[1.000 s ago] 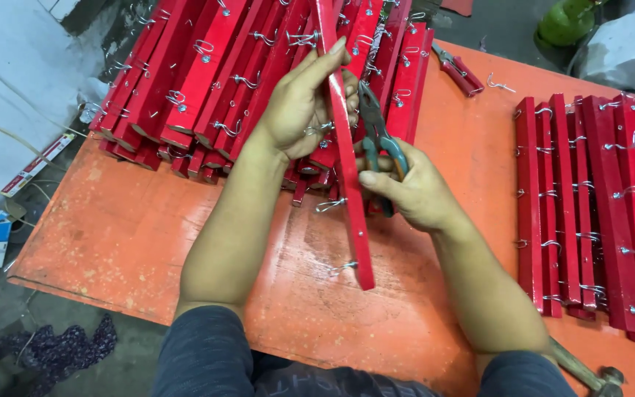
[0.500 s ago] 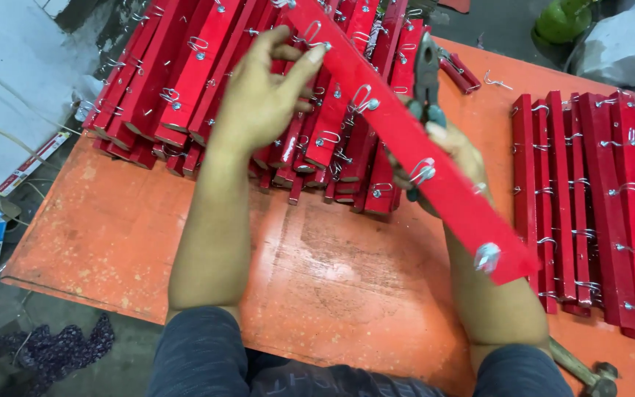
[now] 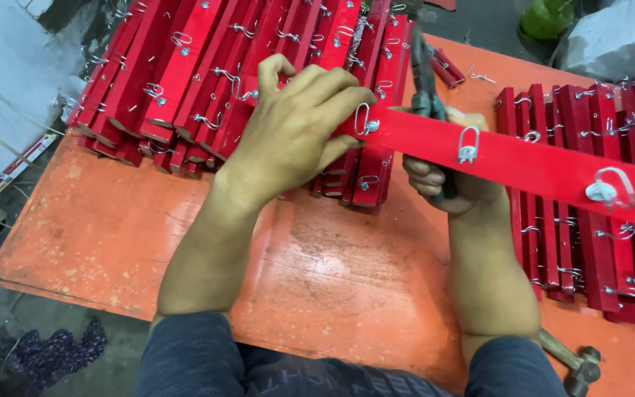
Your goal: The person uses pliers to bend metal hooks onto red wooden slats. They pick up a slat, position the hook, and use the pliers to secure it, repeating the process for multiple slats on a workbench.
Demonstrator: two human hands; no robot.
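My left hand [image 3: 295, 132] grips one end of a long red painted strip [image 3: 508, 160] that carries three wire loops. The strip lies almost level, running from my left hand out to the right over the right-hand stack. My right hand [image 3: 450, 187] sits under the strip's middle, closed on the handles of dark pliers [image 3: 426, 81], whose jaws point up and away behind the strip. Both hands are above the orange table [image 3: 332, 272].
A big pile of red strips with wire loops [image 3: 244, 73] fills the far left. A second row of such strips [image 3: 597, 220] lies at the right. A hammer [image 3: 571, 356] rests at the near right edge. A green object [image 3: 549, 16] stands beyond the table.
The red strip has swung from pointing toward me to lying nearly level, left to right. My left hand moved to its left end; my right hand stayed under it with the pliers.
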